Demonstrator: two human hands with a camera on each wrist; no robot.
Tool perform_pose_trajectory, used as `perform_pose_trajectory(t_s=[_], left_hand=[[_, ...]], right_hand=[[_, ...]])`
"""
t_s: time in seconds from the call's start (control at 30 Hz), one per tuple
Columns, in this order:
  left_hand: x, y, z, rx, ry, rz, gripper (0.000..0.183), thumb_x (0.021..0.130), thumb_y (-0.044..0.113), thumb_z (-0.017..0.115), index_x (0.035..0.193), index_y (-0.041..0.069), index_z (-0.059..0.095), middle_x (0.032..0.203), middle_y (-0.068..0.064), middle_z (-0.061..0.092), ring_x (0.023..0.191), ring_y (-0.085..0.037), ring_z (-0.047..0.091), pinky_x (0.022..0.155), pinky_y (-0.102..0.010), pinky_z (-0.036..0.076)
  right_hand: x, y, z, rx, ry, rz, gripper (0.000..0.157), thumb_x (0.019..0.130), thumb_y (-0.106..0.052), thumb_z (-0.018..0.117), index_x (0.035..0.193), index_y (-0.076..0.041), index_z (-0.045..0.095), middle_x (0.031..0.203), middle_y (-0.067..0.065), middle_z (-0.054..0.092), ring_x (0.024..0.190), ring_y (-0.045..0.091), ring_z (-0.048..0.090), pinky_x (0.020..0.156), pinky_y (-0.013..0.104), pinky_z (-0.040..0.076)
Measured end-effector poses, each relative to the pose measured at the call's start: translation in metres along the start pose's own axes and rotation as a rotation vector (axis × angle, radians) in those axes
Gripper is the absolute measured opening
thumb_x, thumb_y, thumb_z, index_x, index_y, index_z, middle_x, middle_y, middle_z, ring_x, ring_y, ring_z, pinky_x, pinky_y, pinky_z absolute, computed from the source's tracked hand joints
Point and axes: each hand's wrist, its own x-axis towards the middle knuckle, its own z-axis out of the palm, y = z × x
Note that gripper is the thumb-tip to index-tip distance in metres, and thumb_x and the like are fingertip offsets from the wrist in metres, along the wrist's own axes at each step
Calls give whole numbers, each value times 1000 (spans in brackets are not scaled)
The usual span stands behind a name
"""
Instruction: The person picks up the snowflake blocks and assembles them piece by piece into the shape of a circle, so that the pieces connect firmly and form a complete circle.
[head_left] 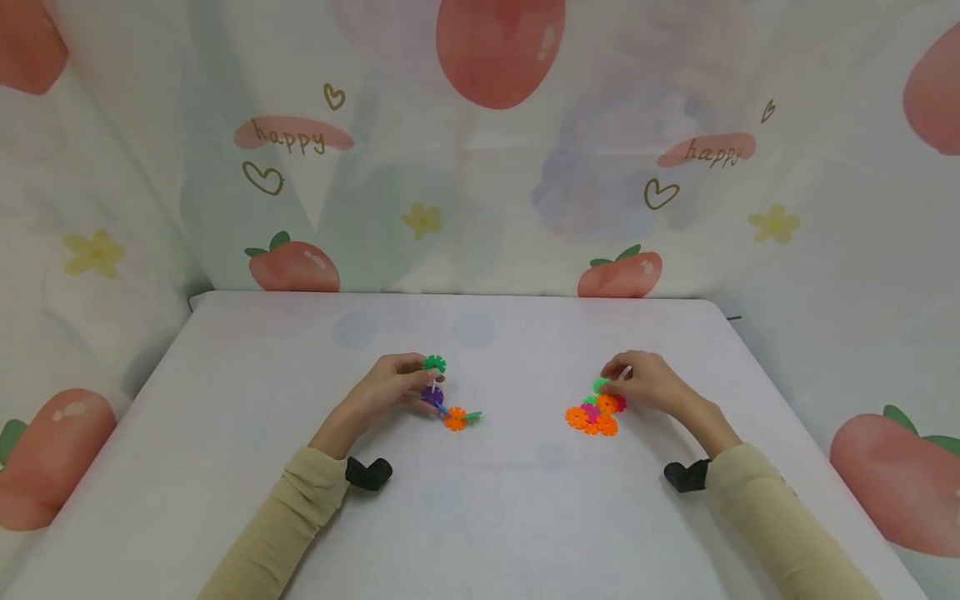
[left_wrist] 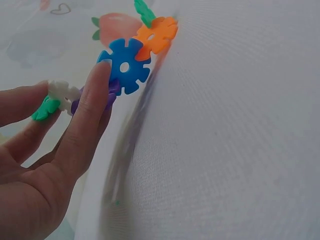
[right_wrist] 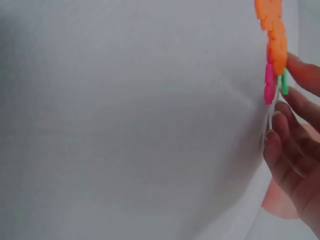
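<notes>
My left hand [head_left: 390,387] grips a chain of small notched plastic discs. In the left wrist view the chain runs from a green disc [left_wrist: 46,109] through a white disc [left_wrist: 62,94], a purple disc [left_wrist: 111,95], a blue disc [left_wrist: 127,67] and an orange disc [left_wrist: 159,36] to another green disc [left_wrist: 144,11]. Across the table, my right hand [head_left: 647,382] has its fingertips at the far side of a cluster of loose-looking discs. That cluster shows orange discs [head_left: 607,425], a pink disc [head_left: 590,412] and a green disc [head_left: 600,386], partly overlapping each other.
A white table [head_left: 480,517] spreads under both hands. Behind it and at the sides hangs a fruit-printed cloth [head_left: 487,192]. Black wrist pieces [head_left: 369,474] show beside both rolled sleeves, just above the tabletop in the head view.
</notes>
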Motion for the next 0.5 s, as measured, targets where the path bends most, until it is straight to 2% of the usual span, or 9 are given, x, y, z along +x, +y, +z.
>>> perform_pose_trajectory(t_s=[0.1, 0.2, 0.37, 0.5], left_hand=[[-1, 0, -1, 2, 2, -2, 29, 104, 12, 59, 124, -9, 60, 129, -29, 63, 94, -22, 65, 85, -40, 63], [0, -2, -1, -12, 5, -6, 28, 104, 11, 60, 124, -8, 60, 126, -28, 64, 93, -22, 66, 85, -41, 63], [3, -5, -1, -42, 22, -16, 26, 104, 9, 59, 123, -9, 60, 125, -28, 65, 92, -22, 69, 83, -43, 64], [3, -5, -1, -34, 34, -9, 25, 106, 8, 55, 122, -11, 60, 123, -29, 66, 89, -20, 70, 83, -42, 64]], right_hand=[[2, 1, 1, 8, -16, 26, 25, 90, -20, 78, 105, 0, 73, 97, 11, 70, 84, 23, 57, 68, 29, 52], [2, 0, 2, 28, 3, 34, 20, 90, -18, 78, 101, -1, 72, 92, 9, 68, 82, 22, 56, 66, 28, 51], [2, -6, 6, 101, 67, -33, 12, 93, -14, 75, 101, -5, 74, 89, 6, 69, 82, 20, 58, 68, 24, 53], [6, -18, 11, 191, 58, -73, 14, 96, -16, 74, 105, -5, 75, 87, 8, 71, 79, 21, 62, 68, 23, 55]])
